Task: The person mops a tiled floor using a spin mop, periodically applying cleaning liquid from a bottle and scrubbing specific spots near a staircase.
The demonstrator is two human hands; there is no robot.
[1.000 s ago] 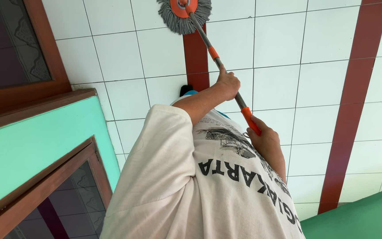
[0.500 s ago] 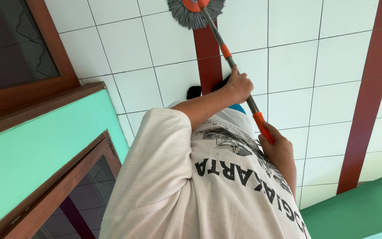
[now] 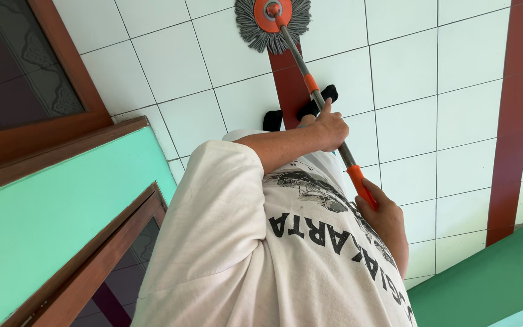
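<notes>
White floor tiles (image 3: pixel 171 66) are filling the view, dark red stripes (image 3: pixel 516 115) are crossing them, a turquoise wall (image 3: pixel 49 212) with brown-framed panes (image 3: pixel 13 66) is running along the left edge.

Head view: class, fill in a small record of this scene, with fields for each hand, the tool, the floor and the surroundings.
Left hand: closed round the mop handle, partway along the shaft
Right hand: closed round the handle's orange end grip
Mop head: grey strands, orange hub, resting on the floor
Floor: white tiles with dark red strips
Surroundings: turquoise wall, brown wooden frame
</notes>
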